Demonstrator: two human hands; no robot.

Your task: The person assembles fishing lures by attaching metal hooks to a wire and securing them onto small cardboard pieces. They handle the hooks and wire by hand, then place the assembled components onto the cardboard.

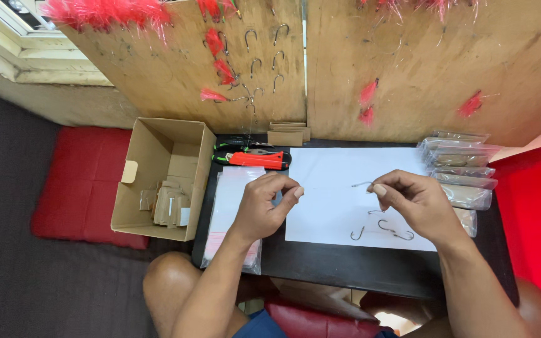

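Head view: a fish hook [362, 184] is pinched by its shank in the right hand [416, 203], thumb and forefinger closed on it, point held outward above the white sheet [339, 169] so that it shows clearly against the pale ground. The left hand [264, 203] is raised opposite, its grip pressed together as if on a fine line, though none can be made out. Three loose hooks [380, 228] are laid on the sheet near the right hand, within easy reach. Red-handled pliers [255, 158] are parked at the far edge of the dark table [345, 266]; a cardboard box [161, 178] is kept at the left, clear packets [461, 169] stacked at the right.
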